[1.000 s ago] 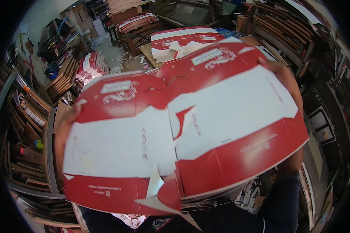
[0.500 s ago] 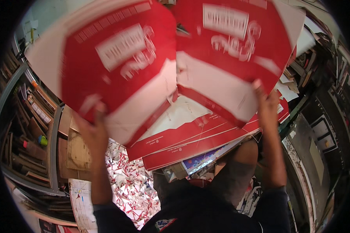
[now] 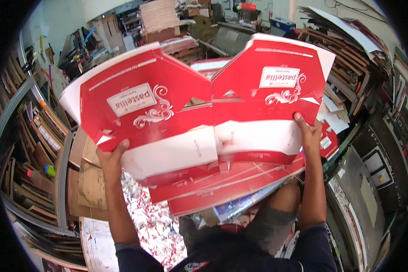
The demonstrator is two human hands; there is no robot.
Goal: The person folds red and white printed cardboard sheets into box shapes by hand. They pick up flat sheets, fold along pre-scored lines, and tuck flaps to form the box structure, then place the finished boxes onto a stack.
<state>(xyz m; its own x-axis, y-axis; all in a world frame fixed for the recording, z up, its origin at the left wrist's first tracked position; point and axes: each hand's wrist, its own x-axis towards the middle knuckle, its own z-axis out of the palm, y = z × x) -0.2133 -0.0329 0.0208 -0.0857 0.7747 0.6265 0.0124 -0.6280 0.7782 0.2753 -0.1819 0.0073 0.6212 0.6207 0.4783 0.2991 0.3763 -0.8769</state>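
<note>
2 hands' fingers [image 3: 299, 119] mostly hidden behind the red-and-white carton sheet [image 3: 199, 113].

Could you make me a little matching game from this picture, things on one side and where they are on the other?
Things:
1. left hand
2. right hand
3. red carton sheet
4. paper scraps

Places:
A. on the floor, beside the person's leg
B. gripping the sheet's lower right edge
C. held up, spread between both hands
D. gripping the sheet's lower left edge

Pairs: 1-D, 2-B, 3-C, 4-A
</note>
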